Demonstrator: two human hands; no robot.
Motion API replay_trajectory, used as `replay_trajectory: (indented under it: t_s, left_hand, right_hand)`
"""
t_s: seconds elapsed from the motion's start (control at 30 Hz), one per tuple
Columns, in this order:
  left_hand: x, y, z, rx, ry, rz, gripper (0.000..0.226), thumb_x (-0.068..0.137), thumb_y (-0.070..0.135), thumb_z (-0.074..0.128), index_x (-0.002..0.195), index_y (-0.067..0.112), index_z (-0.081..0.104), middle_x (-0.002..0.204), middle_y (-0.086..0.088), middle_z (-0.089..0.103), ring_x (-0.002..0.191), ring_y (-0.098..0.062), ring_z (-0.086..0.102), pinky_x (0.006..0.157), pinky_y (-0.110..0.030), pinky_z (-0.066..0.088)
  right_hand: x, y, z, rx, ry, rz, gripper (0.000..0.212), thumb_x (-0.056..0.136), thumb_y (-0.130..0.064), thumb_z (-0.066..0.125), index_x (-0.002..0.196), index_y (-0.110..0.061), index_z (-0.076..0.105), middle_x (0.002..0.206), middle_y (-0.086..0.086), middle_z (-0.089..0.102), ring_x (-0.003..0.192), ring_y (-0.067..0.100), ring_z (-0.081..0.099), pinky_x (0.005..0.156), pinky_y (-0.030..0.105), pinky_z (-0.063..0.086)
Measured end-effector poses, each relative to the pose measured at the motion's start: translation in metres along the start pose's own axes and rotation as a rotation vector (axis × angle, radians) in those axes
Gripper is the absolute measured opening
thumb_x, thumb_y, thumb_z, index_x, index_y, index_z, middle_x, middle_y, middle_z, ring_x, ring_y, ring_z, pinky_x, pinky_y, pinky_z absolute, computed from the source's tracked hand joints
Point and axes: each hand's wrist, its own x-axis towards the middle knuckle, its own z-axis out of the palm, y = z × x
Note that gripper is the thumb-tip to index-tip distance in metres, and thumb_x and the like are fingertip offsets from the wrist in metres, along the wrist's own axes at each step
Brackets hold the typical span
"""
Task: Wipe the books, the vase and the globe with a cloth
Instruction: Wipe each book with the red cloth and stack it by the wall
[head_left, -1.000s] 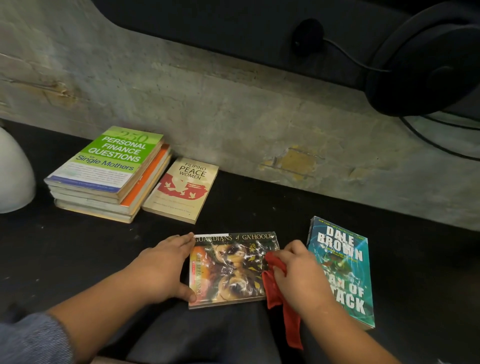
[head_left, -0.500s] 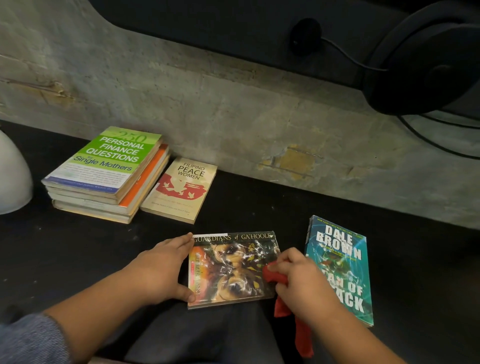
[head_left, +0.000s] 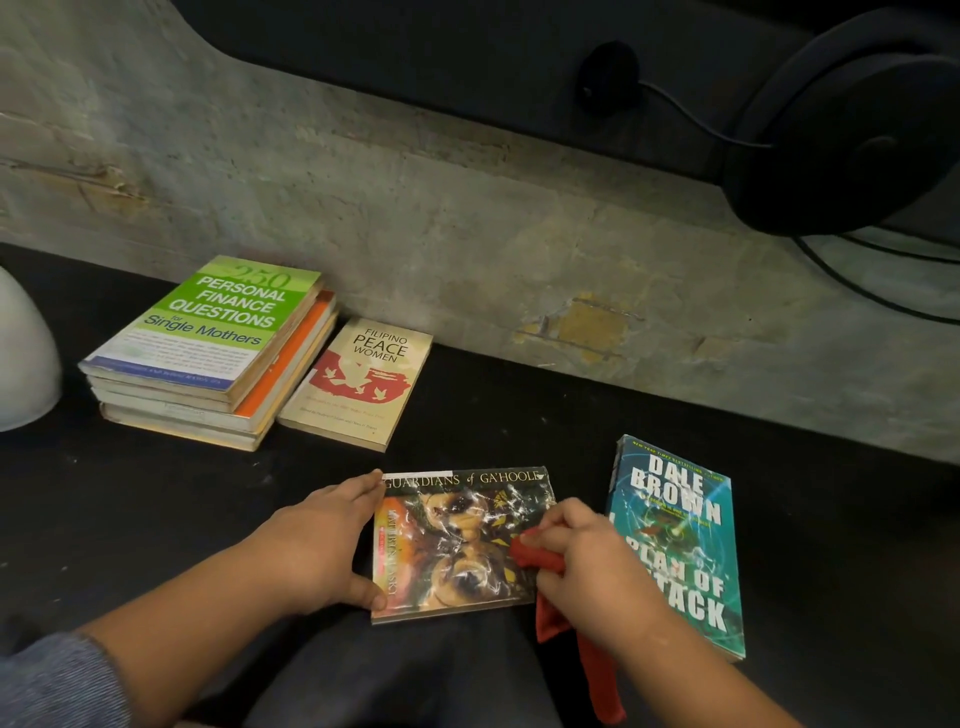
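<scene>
Our right hand (head_left: 597, 577) clenches a crumpled red cloth (head_left: 537, 557) on the glossy Guardians paperback (head_left: 457, 540); our left hand (head_left: 306, 551), seemingly flat-fingered, braces its spine.

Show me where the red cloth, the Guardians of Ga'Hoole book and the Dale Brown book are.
red cloth (head_left: 540, 558): head view, on its bunched upper end.
Guardians of Ga'Hoole book (head_left: 457, 540): head view, middle of the front cover.
Dale Brown book (head_left: 675, 496): head view, upper cover at the author's name.
</scene>
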Motion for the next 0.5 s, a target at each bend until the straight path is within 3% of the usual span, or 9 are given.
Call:
replay_trajectory:
  t_s: [0.13,0.23,0.37,0.5]
  left_hand:
    - [0.001,0.001,0.001,0.001,0.008,-0.002,0.119,0.070,0.056,0.076,0.153,0.028,-0.003,0.159,0.017,-0.010,0.147,-0.012,0.009,0.117,-0.037,0.026]
    - [0.001,0.000,0.001,0.004,0.001,-0.002,0.118,0.070,0.057,0.075,0.153,0.028,-0.004,0.159,0.018,-0.011,0.147,-0.012,0.009,0.117,-0.038,0.026]
    - [0.001,0.000,0.001,0.010,0.002,-0.002,0.118,0.071,0.057,0.075,0.153,0.028,-0.004,0.159,0.018,-0.012,0.147,-0.013,0.008,0.117,-0.038,0.026]
    - [0.000,0.000,0.000,0.003,0.004,0.000,0.117,0.071,0.055,0.075,0.153,0.029,-0.004,0.159,0.018,-0.012,0.147,-0.012,0.008,0.118,-0.038,0.025]
  right_hand:
    - [0.017,0.003,-0.007,-0.025,0.108,0.157,0.033,0.087,-0.020,0.059,0.115,-0.034,0.070,0.110,-0.012,0.043,0.105,0.016,0.051,0.091,0.023,0.045]
    - [0.017,0.000,-0.002,-0.072,0.060,0.088,0.033,0.089,-0.022,0.057,0.119,-0.032,0.067,0.112,-0.011,0.042,0.105,0.015,0.047,0.088,0.021,0.043]
    - [0.025,0.004,-0.011,-0.010,0.091,0.187,0.032,0.089,-0.020,0.058,0.113,-0.035,0.071,0.106,-0.013,0.042,0.103,0.014,0.052,0.088,0.023,0.047]
    - [0.022,-0.003,-0.006,-0.120,0.033,0.065,0.036,0.091,-0.022,0.055,0.125,-0.031,0.063,0.117,-0.010,0.041,0.108,0.015,0.045,0.091,0.022,0.043]
